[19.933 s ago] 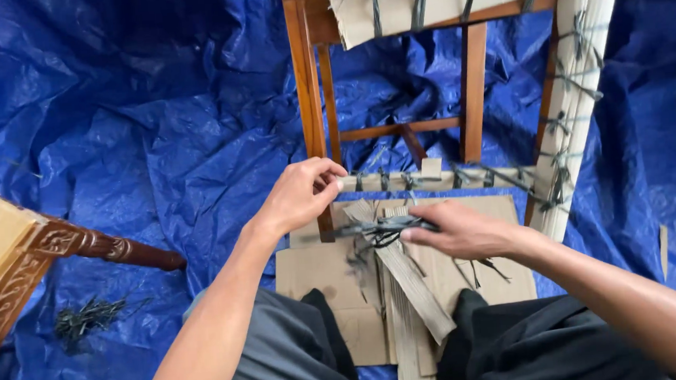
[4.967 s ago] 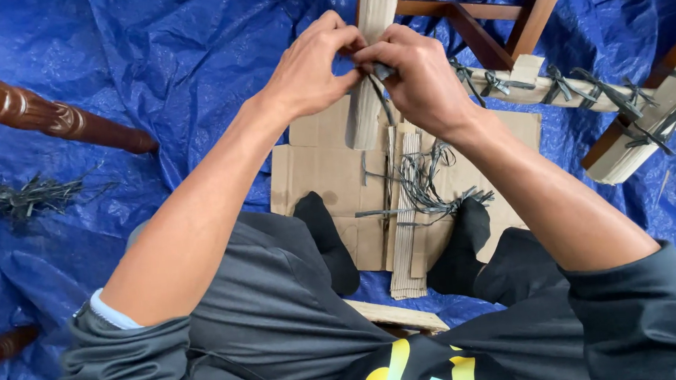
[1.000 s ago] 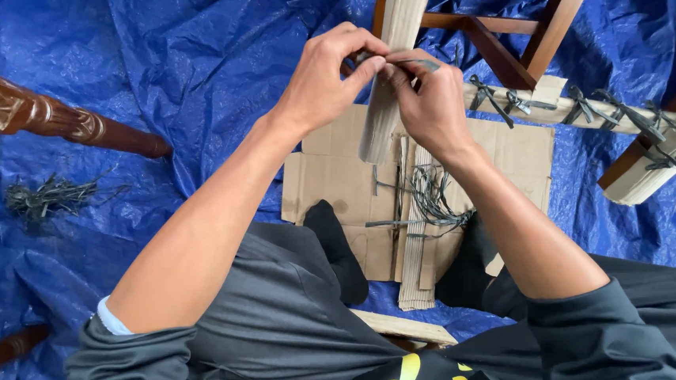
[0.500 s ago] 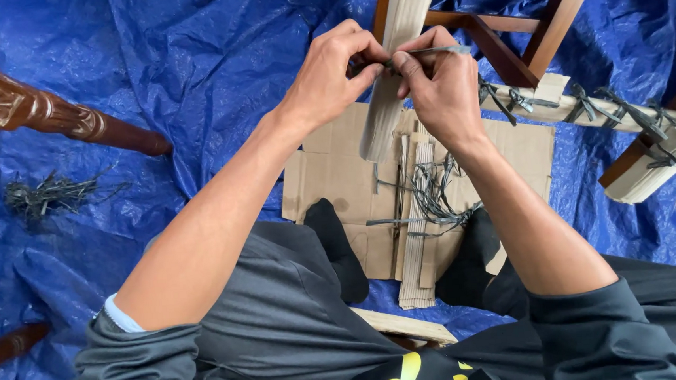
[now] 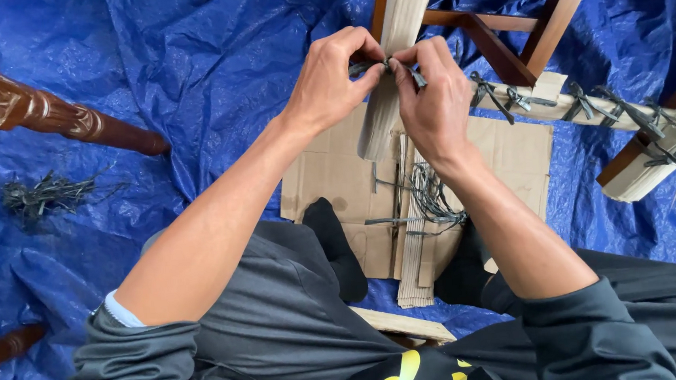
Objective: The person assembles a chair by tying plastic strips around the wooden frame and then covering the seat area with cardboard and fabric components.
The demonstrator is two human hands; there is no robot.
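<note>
Together, left hand (image 5: 330,79) and right hand (image 5: 431,100) pinch a dark tie (image 5: 381,65) against the webbing strip (image 5: 392,59).

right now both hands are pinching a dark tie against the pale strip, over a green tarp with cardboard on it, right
Not quite: the tarp is blue, not green, as the head view shows. The rest holds: the left hand and right hand pinch a dark tie against the pale strip, with cardboard laid on the tarp.

Both forearms reach forward, bare below pushed-up sleeves. The left hand (image 5: 334,83) and right hand (image 5: 433,100) meet, fingertips pinched together, knuckles up.
</note>
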